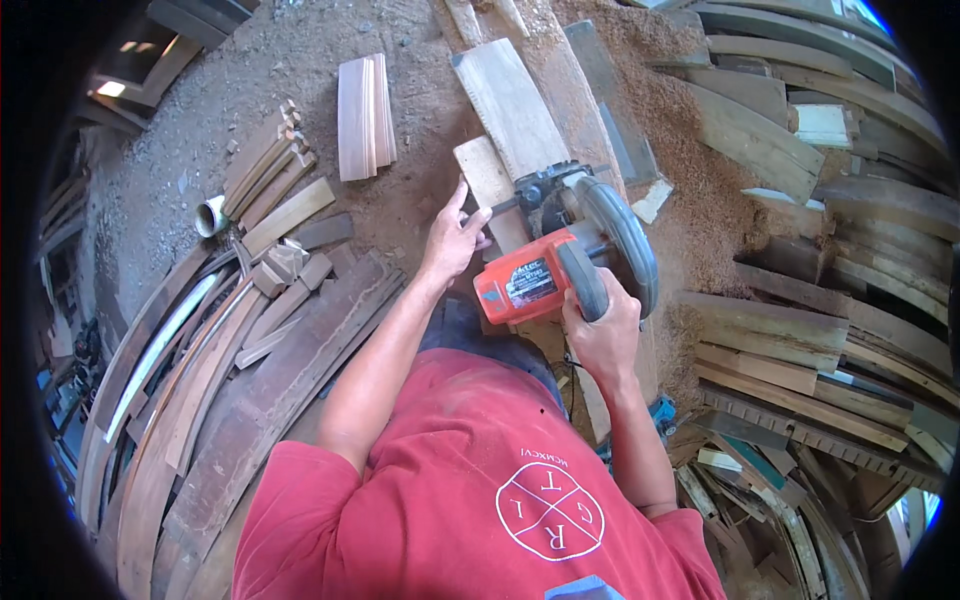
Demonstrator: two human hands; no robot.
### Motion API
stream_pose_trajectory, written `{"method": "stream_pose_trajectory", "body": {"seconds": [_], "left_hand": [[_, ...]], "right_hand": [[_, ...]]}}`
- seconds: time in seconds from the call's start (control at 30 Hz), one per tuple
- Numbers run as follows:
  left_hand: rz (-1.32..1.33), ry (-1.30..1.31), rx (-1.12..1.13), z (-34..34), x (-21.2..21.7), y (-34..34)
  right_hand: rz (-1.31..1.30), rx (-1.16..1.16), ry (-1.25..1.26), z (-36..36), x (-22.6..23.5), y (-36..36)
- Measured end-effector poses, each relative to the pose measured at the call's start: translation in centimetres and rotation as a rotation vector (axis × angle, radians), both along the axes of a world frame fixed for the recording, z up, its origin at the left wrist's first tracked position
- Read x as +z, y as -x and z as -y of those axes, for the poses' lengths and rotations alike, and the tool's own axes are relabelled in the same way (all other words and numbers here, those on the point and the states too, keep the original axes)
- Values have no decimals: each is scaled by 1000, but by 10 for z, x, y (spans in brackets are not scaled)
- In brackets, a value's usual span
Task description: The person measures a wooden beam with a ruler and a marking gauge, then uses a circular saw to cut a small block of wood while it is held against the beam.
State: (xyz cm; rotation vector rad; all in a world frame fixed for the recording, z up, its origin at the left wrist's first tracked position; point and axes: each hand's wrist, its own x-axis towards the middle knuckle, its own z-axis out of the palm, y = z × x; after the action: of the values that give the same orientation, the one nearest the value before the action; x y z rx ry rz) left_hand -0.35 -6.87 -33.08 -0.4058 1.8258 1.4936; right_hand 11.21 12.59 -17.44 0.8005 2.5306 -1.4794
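Observation:
My right hand [608,325] is wrapped round the rear handle of a red and black circular saw [522,280]. The saw's rounded blade guard [622,235] is on its right side, and the blade itself is hidden. Beyond the saw lies a pale wooden board [510,110], its near end covered by the saw's base. A shorter wooden piece [484,172] sits along its left side. My left hand [455,240] is at the near left of that piece, index finger stretched out against its edge. Its thumb reaches to the dark bar at the saw's front left.
A small stack of thin planks [362,120] lies on the dusty ground ahead. Curved wood pieces [190,370] are heaped at my left, with a white pipe end [211,216] beside them. More curved timber [765,325] is piled on the right, near sawdust [690,130].

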Motion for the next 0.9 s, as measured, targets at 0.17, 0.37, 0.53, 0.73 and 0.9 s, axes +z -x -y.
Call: {"method": "stream_pose_trajectory", "body": {"seconds": [0.17,0.37,0.53,0.73,0.9], "left_hand": [[15,-14,16,0,4,8],[24,-28,20,1,5,16],[26,-42,29,3,4,22],[34,-35,32,4,3,32],[39,-37,-2,5,6,41]], "right_hand": [[-31,-4,-15,1,-1,8],[-36,-13,-11,3,-2,15],[8,3,1,3,2,23],[-6,11,2,4,3,32],[-22,14,2,4,1,40]]}}
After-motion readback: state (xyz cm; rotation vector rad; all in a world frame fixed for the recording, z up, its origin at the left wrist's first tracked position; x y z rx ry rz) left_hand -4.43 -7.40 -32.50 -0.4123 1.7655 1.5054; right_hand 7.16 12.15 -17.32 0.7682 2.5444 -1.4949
